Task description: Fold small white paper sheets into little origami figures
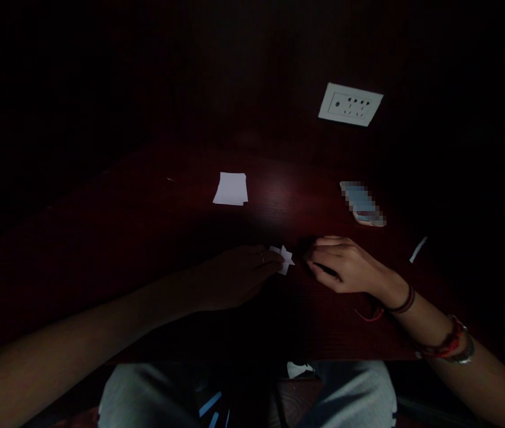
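Observation:
My left hand reaches in from the left, in shadow, with a ring on one finger. Its fingertips are closed on a small folded white paper with several pointed flaps sticking out. Just right of the paper, my right hand rests on the dark red table, fingers curled and thumb bent in toward them. A gap separates this hand from the folded paper. Whether anything is between its fingertips, I cannot make out. Bracelets circle the right wrist.
A small stack of white paper sheets lies further back on the table. Back right lies a phone, with a narrow paper strip nearer me. A white wall socket is above. Blue strips show below the table edge.

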`<state>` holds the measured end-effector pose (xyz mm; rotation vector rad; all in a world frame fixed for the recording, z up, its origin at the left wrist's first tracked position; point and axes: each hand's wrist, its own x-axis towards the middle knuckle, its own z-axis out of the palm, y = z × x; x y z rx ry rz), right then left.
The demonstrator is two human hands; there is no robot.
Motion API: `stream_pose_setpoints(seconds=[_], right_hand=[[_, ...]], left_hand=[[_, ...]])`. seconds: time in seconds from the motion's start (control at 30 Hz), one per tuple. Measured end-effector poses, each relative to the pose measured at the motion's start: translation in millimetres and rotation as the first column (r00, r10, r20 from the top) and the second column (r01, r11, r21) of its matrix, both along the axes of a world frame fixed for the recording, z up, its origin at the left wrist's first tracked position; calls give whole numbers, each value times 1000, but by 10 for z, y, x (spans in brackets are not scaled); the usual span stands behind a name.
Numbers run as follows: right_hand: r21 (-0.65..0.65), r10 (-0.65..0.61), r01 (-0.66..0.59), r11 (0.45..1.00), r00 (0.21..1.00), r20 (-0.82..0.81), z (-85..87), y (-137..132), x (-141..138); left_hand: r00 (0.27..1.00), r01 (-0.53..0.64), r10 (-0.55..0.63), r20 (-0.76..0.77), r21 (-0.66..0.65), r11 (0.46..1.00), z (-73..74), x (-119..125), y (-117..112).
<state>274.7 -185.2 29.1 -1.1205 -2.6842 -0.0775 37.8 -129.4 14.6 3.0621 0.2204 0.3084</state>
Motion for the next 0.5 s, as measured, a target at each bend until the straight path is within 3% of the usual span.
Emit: stream_pose_setpoints(seconds=[0.2, 0.5], right_hand=[[-126, 62, -70, 990, 996, -63, -23, 22, -90], [-138, 31, -25, 990, 998, 47, 17, 38, -179]], left_hand=[[999, -19, 20, 33, -51, 999, -5, 8, 16], [998, -51, 52, 22, -62, 997, 9, 18, -5]])
